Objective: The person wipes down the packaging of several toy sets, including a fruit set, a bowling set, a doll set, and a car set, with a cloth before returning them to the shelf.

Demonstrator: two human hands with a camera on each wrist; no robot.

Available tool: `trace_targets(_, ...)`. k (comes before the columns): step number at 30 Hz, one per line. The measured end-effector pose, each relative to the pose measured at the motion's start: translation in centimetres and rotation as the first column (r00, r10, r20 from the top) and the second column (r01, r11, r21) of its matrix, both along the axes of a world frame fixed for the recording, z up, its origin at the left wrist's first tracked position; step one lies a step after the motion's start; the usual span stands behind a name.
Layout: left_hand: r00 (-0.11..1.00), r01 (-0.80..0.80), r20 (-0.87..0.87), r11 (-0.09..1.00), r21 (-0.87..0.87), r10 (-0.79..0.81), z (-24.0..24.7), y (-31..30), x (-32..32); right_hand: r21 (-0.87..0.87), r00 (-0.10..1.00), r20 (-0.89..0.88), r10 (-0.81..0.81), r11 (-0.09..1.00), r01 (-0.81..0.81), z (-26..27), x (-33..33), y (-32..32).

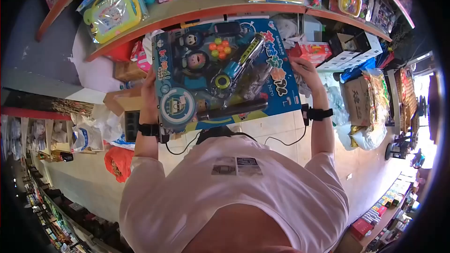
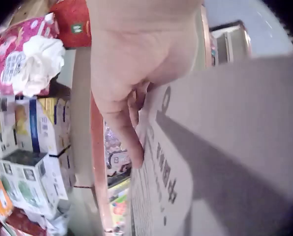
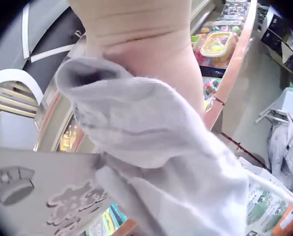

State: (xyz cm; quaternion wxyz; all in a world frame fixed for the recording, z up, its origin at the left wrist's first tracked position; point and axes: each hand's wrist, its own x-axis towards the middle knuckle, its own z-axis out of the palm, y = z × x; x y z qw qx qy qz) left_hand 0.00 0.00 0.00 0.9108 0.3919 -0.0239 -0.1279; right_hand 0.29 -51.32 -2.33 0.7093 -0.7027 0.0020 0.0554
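A large blue boxed toy set (image 1: pixel 187 82) is held up before my chest, its front facing up. Under its clear window are doll-like figures, colored balls and a yellow-and-teal toy launcher. My left hand (image 1: pixel 149 97) grips its left edge; in the left wrist view the fingers (image 2: pixel 126 140) lie along the edge of the grey printed back (image 2: pixel 245 142). At the opposite edge is my right hand (image 1: pixel 307 72), fingertips right at the side. A grey-white cloth (image 3: pixel 156 128) hangs bunched from that hand beside the box's corner and hides its fingers in the right wrist view.
Curved shelves with red-orange edges (image 1: pixel 197 14) hold packaged toys ahead. Cartons (image 1: pixel 349 47) and a red box (image 1: pixel 309 52) stand beneath at right. Plastic-wrapped goods (image 1: pixel 375 107) are farther right. A red bag (image 1: pixel 118 164) lies on the tiled floor at left.
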Motion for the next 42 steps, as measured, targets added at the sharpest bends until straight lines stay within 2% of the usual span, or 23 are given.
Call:
trace_targets(2,0.997,-0.063,0.051,0.977,0.205,0.053,1.5,-0.4,0.7,-0.202,0.998,0.07,-0.008,0.979,0.022,1.4,0.6,1.0)
trace_targets(3,0.982,-0.123,0.175,0.953,0.276,0.076,3.5,0.5,3.4,-0.195,0.973,0.227,-0.046,0.977,0.091,2.5,3.5,2.1)
trace_targets(5,0.972,-0.197,0.198,0.89,0.411,0.124,4.3,1.2,3.8,-0.195,0.944,0.309,-0.118,0.963,0.185,2.3,3.8,2.9)
trace_targets(6,0.984,-0.125,-0.059,0.892,0.435,0.166,1.8,0.1,-3.3,-0.276,0.991,0.075,-0.11,0.953,0.127,2.0,-4.2,1.6)
trace_targets(9,0.979,-0.068,-0.1,0.752,0.655,0.175,3.7,1.0,1.2,-0.306,0.989,0.109,-0.103,0.943,0.132,3.6,0.0,2.4)
trace_targets(12,0.994,-0.092,0.002,0.808,0.581,0.112,4.0,4.2,8.6,-0.353,0.982,0.159,-0.102,0.923,0.153,4.7,7.0,4.4)
trace_targets(15,0.962,-0.243,0.069,0.708,0.663,0.265,4.9,7.3,16.9,-0.43,0.955,0.25,-0.157,0.866,0.254,5.4,15.4,6.6)
trace_targets(18,0.939,-0.337,0.202,0.643,0.688,0.277,7.3,7.8,21.9,-0.531,0.918,0.337,-0.211,0.762,0.37,6.7,22.1,9.2)
trace_targets(20,0.904,-0.419,0.228,0.641,0.643,0.362,6.2,9.3,26.3,-0.549,0.889,0.372,-0.266,0.71,0.442,7.5,25.6,10.5)
trace_targets(22,0.862,-0.498,0.227,0.67,0.55,0.454,5.5,9.7,29.6,-0.503,0.859,0.398,-0.322,0.707,0.498,7.5,28.3,11.5)
trace_targets(25,0.878,-0.478,0.284,0.71,0.517,0.385,5.7,10.2,32.2,-0.513,0.828,0.408,-0.385,0.653,0.557,7.5,30.8,12.5)
trace_targets(28,0.838,-0.528,0.349,0.787,0.32,0.42,5.7,8.7,34.2,-0.491,0.797,0.419,-0.435,0.629,0.602,6.9,33.1,12.7)
trace_targets(31,0.804,-0.582,0.352,0.754,0.306,0.478,5.0,7.3,35.2,-0.474,0.765,0.413,-0.494,0.601,0.643,5.5,35.0,12.4)
trace_targets(33,0.835,-0.532,0.351,0.785,0.316,0.424,3.3,7.6,36.7,-0.488,0.753,0.385,-0.534,0.574,0.657,5.5,35.0,12.9)
trace_targets(34,0.85,-0.505,0.348,0.8,0.322,0.396,2.6,7.5,37.2,-0.521,0.749,0.379,-0.543,0.543,0.658,5.8,34.4,13.6)
trace_targets(36,0.821,-0.555,0.36,0.768,0.319,0.444,1.8,6.6,37.8,-0.58,0.738,0.372,-0.563,0.48,0.658,6.6,33.7,14.6)
trace_targets(39,0.827,-0.544,0.358,0.777,0.316,0.433,1.4,6.2,38.5,-0.516,0.741,0.368,-0.562,0.539,0.665,4.1,36.7,13.5)
trace_targets(40,0.838,-0.526,0.352,0.79,0.314,0.418,1.2,6.1,39.0,-0.442,0.731,0.34,-0.592,0.585,0.68,3.5,37.1,13.5)
trace_targets(42,0.84,-0.518,0.365,0.795,0.317,0.402,-0.1,6.4,40.5,-0.506,0.742,0.329,-0.584,0.555,0.661,3.3,37.5,13.6)
